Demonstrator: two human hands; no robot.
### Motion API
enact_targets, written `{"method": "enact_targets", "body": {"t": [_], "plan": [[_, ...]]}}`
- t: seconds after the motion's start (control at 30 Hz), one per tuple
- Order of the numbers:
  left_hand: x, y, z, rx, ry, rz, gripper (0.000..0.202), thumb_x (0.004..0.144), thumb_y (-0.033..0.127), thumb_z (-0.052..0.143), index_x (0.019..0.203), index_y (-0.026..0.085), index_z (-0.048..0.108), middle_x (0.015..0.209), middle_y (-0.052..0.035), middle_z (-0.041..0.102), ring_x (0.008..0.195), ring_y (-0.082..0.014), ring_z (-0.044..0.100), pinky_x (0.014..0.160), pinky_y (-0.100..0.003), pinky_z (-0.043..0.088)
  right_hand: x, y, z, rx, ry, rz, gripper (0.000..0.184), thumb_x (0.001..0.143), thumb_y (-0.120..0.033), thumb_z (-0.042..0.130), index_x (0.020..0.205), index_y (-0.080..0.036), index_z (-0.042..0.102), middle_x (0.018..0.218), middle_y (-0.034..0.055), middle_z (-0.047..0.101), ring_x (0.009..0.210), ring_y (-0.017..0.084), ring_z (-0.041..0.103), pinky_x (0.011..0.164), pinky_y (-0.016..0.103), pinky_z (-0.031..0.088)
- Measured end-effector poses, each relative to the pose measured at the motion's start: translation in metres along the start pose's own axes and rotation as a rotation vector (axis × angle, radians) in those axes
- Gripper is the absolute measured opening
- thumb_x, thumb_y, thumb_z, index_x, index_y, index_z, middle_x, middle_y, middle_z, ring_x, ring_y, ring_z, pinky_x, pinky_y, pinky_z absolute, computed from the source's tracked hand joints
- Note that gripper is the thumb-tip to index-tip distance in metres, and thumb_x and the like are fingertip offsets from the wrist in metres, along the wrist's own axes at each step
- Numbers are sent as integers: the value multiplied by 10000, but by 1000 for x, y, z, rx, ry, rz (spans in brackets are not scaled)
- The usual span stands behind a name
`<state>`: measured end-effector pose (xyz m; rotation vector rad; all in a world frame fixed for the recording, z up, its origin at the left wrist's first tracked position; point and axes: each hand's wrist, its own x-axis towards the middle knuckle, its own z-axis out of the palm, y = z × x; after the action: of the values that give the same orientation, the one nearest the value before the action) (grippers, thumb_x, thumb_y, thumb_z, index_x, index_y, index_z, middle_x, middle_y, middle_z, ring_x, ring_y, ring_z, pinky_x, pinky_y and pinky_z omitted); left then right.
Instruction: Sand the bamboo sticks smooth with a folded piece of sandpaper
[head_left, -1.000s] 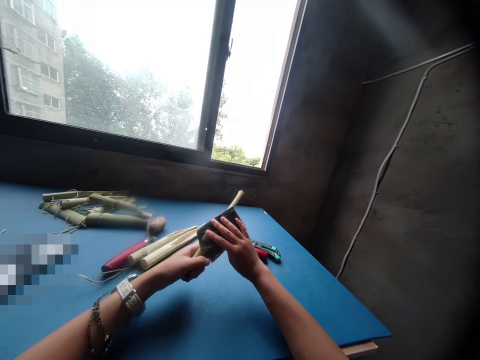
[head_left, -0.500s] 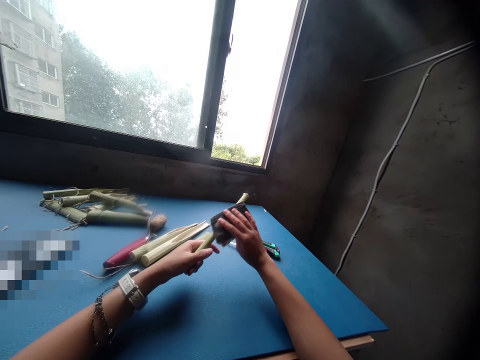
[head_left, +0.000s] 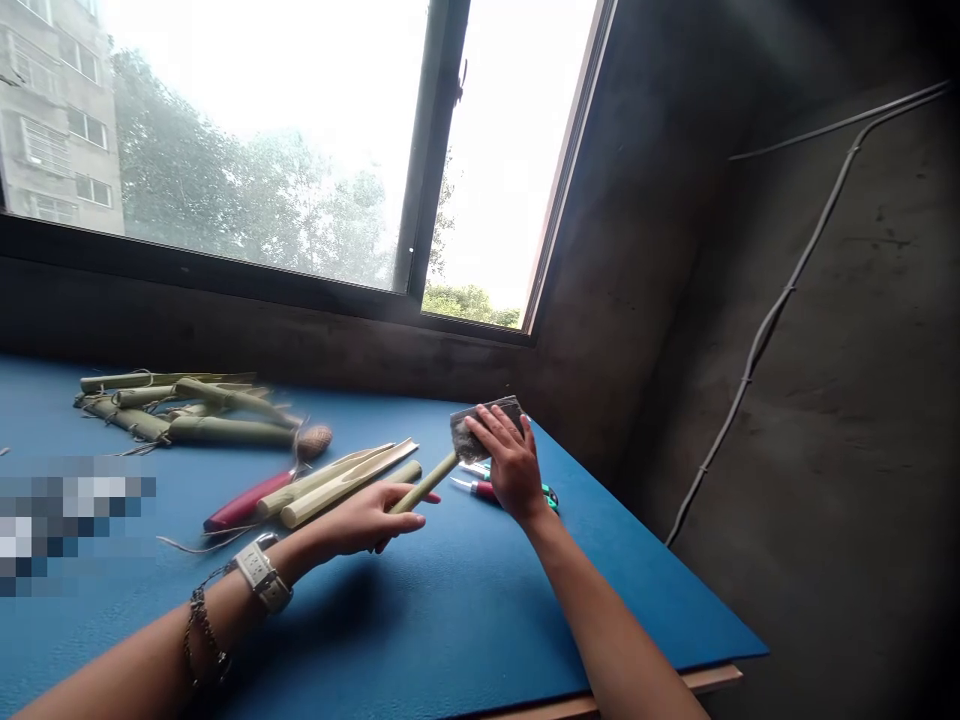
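My left hand (head_left: 371, 515) is closed around the lower end of a thin green bamboo stick (head_left: 431, 482), which slants up and away to the right. At the stick's far end, my right hand (head_left: 511, 468) presses a dark grey sheet of sandpaper (head_left: 469, 440) over it, fingers laid across the sheet. The stick's tip is hidden under the sandpaper. Just behind my left hand lie split pale bamboo pieces (head_left: 349, 487). Partly covered by my right hand are a small red-handled blade (head_left: 484, 490) and a green-and-black utility knife (head_left: 551, 497).
On the blue table (head_left: 450, 620) at the back left lies a tied frame of bamboo lengths (head_left: 232, 430). A ball of twine (head_left: 313, 441) and a red-handled tool (head_left: 251, 503) are nearer. A window (head_left: 262, 150) and dark wall (head_left: 825, 400) stand beyond the table.
My right hand has slid the sandpaper up and to the right along the bamboo stick, towards its far end. More of the stick and the red-handled blade now show. My left hand stays nearly still.
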<state>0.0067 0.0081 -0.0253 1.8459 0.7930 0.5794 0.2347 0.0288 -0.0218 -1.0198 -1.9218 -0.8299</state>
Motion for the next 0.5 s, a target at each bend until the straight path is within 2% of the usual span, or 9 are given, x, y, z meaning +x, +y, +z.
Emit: {"method": "enact_targets", "body": {"t": [0.07, 0.1, 0.23, 0.3, 0.37, 0.43, 0.5], "plan": [[-1, 1, 1, 5, -23, -4, 475, 765, 423, 606, 1147, 147, 549, 554, 77, 385, 449, -75, 378, 405, -182, 318, -1, 3, 0, -13, 19, 46, 510, 864, -24, 327, 1282, -259, 502, 1342, -3, 481, 1292, 178, 377, 1122, 447, 128], [-1, 2, 1, 18, -13, -5, 460, 767, 421, 602, 1131, 144, 555, 557, 75, 389, 447, -75, 381, 404, -182, 320, -1, 1, -1, -2, 15, 7, 487, 876, -43, 330, 1275, -260, 508, 1340, -9, 482, 1294, 174, 373, 1123, 438, 128], [-1, 2, 2, 91, 91, 10, 368, 776, 445, 578, 967, 132, 577, 571, 51, 444, 420, -76, 401, 390, -195, 314, 1, -17, -4, 75, -82, -306, 427, 911, -110, 348, 1264, -288, 510, 1358, -48, 456, 1311, 128, 339, 1131, 369, 137], [0, 1, 3, 79, 96, 19, 382, 760, 458, 593, 966, 137, 569, 577, 51, 447, 416, -76, 402, 391, -199, 319, 1, -16, -4, 87, -97, -326, 445, 905, -91, 337, 1264, -289, 511, 1355, -49, 460, 1306, 117, 344, 1128, 355, 144], [1, -2, 5, 32, 68, 20, 423, 738, 463, 619, 1021, 154, 560, 577, 59, 431, 411, -76, 391, 394, -202, 323, 0, -2, -2, 80, -61, -176, 486, 880, -54, 321, 1262, -282, 517, 1339, -32, 482, 1296, 130, 364, 1123, 380, 149], [1, -6, 9, -16, 39, 8, 462, 724, 470, 636, 1070, 181, 537, 559, 61, 439, 407, -89, 404, 397, -209, 318, -3, 20, 3, 98, 12, 77, 532, 847, -29, 295, 1250, -282, 531, 1317, -13, 508, 1271, 158, 403, 1111, 442, 160], [1, -8, 13, -64, 24, -21, 471, 732, 488, 625, 1084, 203, 495, 560, 46, 494, 414, -114, 455, 405, -218, 318, -6, 40, 9, 165, 112, 302, 545, 824, -38, 274, 1239, -268, 542, 1278, 15, 545, 1219, 182, 466, 1076, 486, 229]]}}
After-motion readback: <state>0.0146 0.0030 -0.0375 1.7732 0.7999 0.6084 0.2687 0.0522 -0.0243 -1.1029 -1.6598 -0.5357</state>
